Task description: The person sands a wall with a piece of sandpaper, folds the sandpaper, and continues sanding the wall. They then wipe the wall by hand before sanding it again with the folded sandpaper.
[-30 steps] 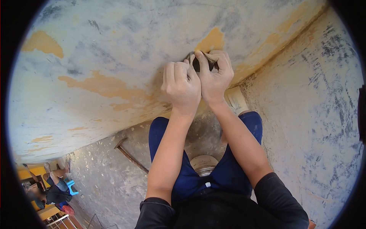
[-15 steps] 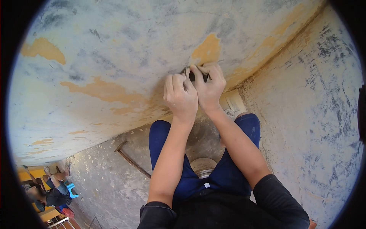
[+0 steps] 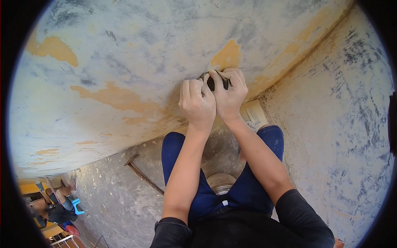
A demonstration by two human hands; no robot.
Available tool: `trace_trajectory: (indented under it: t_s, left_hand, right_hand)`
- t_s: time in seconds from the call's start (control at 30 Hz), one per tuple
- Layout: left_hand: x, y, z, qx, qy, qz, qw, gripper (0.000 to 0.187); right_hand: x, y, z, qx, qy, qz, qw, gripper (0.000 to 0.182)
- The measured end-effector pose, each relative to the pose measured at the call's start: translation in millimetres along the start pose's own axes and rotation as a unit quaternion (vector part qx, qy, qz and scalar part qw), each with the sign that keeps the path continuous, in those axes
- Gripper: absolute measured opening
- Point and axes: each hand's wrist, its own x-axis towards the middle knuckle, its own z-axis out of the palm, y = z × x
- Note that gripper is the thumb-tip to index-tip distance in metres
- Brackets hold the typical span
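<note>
Both my hands are dusty and close together against the pale wall (image 3: 144, 58) in front of me. My left hand (image 3: 197, 101) is closed, its fingers curled over the left edge of a dark, bent sheet that looks like sandpaper (image 3: 211, 84). On the right edge of the same sheet, my right hand (image 3: 230, 93) is closed too, with its thumb on top. The sheet's middle shows dark between the hands; the side toward the wall is hidden. Just above them is a bare yellow patch (image 3: 227, 54).
A second wall (image 3: 331, 115) meets the first at a corner on the right. On the concrete floor (image 3: 107, 194) lies a wooden-handled hammer or pick (image 3: 142, 175). A round pale bucket (image 3: 221, 182) is between my legs. Another person (image 3: 56, 206) is at far left near a blue stool (image 3: 77, 206).
The view has shifted slightly, and my hands appear a little further right with the sandpaper still in them. The other person's arm at far left has changed position.
</note>
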Motion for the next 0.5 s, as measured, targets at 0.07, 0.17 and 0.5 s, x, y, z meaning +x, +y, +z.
trace_trajectory:
  t_s: [0.07, 0.17, 0.5]
  left_hand:
    - [8.8, 3.0, -3.8, -0.011, 0.037, 0.039, 0.999, 0.026]
    - [7.1, 0.5, -3.4, 0.008, 0.027, 0.047, 0.998, 0.026]
    - [3.3, 2.1, -3.3, 0.001, 0.037, 0.047, 0.998, 0.022]
  right_hand:
    - [16.9, -13.3, 4.2, 0.016, 0.011, -0.011, 1.0, 0.018]
    - [5.2, -8.1, 0.2, 0.01, 0.016, -0.014, 1.0, 0.018]
    - [11.1, -13.3, 2.9, 0.03, 0.036, 0.032, 0.998, 0.019]
